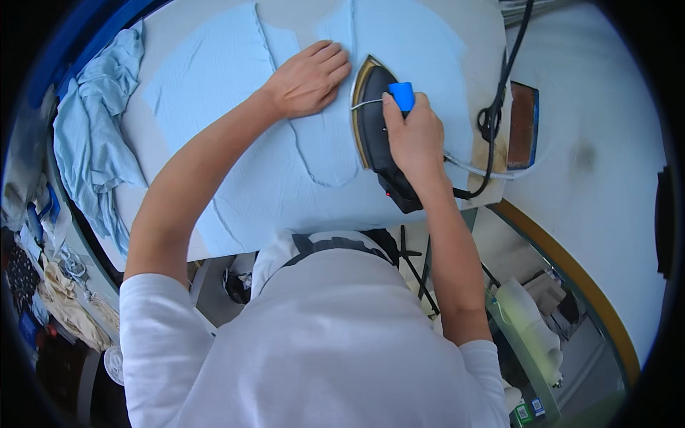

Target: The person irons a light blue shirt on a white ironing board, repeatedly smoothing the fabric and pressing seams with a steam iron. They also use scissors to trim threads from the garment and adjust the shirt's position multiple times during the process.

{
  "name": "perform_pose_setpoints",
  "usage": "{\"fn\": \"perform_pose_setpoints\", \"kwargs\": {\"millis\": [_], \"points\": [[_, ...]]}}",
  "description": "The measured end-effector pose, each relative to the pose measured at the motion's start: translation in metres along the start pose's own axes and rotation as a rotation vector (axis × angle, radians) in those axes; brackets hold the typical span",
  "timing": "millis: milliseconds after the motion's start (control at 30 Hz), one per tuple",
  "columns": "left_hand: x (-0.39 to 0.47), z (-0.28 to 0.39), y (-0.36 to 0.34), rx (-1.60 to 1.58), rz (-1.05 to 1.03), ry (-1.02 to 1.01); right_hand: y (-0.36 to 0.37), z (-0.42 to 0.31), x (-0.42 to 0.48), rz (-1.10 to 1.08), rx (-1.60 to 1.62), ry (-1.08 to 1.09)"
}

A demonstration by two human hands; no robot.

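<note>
A light blue fabric garment piece lies spread over the pale padded ironing table. My right hand grips the handle of a black steam iron, which rests on the fabric with its tip pointing away from me. The iron has a blue part on its handle and a small red light near its heel. Left of the iron, my left hand presses on the fabric with curled fingers, close to a long seam. Whether those fingers pinch any cloth cannot be told.
Crumpled light blue cloth hangs over the table's left edge. A black cable and a clear hose run from the iron on the right. A reddish-brown pad lies beyond the table's right edge. Clothes are heaped at the far left.
</note>
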State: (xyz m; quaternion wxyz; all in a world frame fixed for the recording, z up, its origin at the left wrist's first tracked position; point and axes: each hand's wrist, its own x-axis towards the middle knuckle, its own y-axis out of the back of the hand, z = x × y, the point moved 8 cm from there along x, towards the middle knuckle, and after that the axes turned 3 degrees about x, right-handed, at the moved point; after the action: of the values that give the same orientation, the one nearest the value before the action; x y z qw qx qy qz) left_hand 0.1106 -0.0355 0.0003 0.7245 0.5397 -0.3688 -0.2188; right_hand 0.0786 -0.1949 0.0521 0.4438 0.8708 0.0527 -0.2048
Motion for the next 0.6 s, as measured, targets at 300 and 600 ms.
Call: {"fn": "perform_pose_setpoints", "kwargs": {"millis": [300, 600], "points": [[0.011, -0.040, -0.006, 0.044, -0.077, 0.012, 0.005, -0.025, 0.039, 0.030, -0.015, 0.038], [0.023, -0.069, -0.014, 0.030, -0.075, 0.080, 0.012, -0.058, 0.095, 0.126, -0.054, 0.179]]}}
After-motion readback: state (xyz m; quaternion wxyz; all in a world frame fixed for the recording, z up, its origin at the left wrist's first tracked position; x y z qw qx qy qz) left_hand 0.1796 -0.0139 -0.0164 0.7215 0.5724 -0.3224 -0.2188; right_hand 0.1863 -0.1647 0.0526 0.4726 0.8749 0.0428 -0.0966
